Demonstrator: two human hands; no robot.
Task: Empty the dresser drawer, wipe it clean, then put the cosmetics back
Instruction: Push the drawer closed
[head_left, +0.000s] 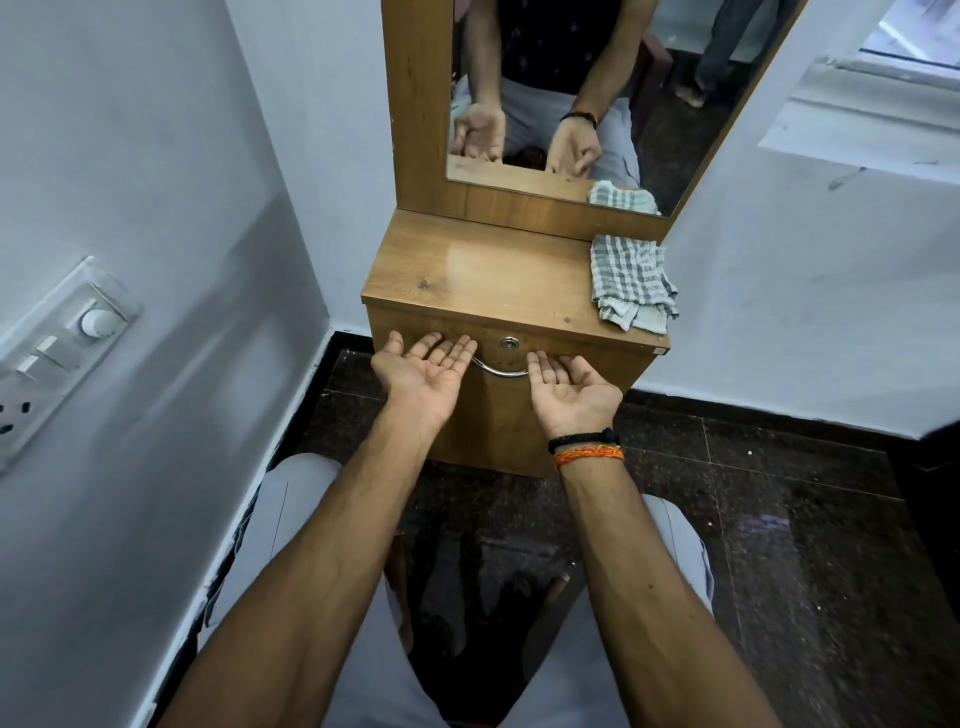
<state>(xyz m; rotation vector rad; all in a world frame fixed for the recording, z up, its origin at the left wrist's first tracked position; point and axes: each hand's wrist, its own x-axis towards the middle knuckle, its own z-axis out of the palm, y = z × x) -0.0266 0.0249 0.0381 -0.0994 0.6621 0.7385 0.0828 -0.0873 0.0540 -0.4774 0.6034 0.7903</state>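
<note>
A small wooden dresser (467, 270) stands against the wall with its drawer (519, 415) closed. On the drawer front are a curved metal handle (501, 370) and a round lock (509, 343). My left hand (426, 371) is palm up, fingers spread, at the handle's left end. Palm up too, my right hand (569, 387) has its fingers slightly curled by the handle's right end. Neither hand holds anything. A grey checked cloth (631, 283) lies folded on the right of the dresser top. No cosmetics are visible.
A tall mirror (550, 93) in a wooden frame rises behind the dresser top and reflects my hands and the cloth. White walls stand close on both sides, with a switch panel (57, 348) on the left wall. The floor (753, 519) is dark polished stone. My knees are below.
</note>
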